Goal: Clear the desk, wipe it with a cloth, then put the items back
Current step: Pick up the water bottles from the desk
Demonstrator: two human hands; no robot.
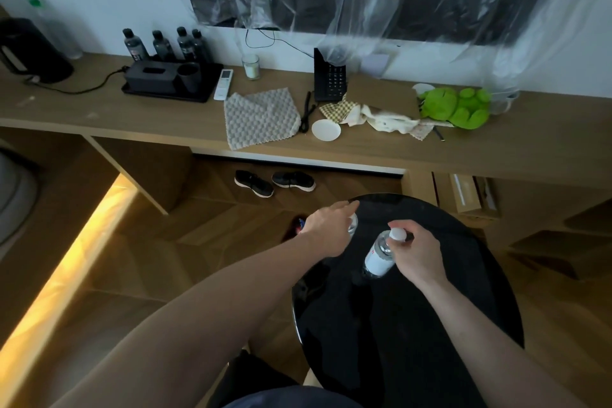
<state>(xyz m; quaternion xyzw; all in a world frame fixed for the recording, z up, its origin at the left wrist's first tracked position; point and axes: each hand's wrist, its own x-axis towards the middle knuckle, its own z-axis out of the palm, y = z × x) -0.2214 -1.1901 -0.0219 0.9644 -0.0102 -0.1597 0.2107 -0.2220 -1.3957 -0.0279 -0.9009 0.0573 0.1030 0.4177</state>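
Desk [165,122] of pale wood runs along the wall in the upper half of the view, well apart from both hands, and a good deal sits on it. A grey textured cloth [260,116] lies spread near the front edge, one corner hanging just over it. Left of the cloth, a white remote [223,84] rests beside a black tray [169,94] that carries a tissue box, a cup and four dark bottles. Right of the cloth are a small white dish [326,130], a black telephone [329,78], a crumpled checked rag [374,114] and a green plush toy [455,106]. A black kettle [31,50] stands at the far left end. Nearer the camera, a round black table [414,325] stands on the wooden floor. The right hand [415,255] pinches the neck of a clear water bottle [381,257] with a white cap, the bottle leaning over the table top. The left hand [326,228] reaches over a second bottle [353,225] at the table's left rim, fingers held out together; whether they grip it I cannot tell. A pair of black shoes [275,182] lies under the desk.
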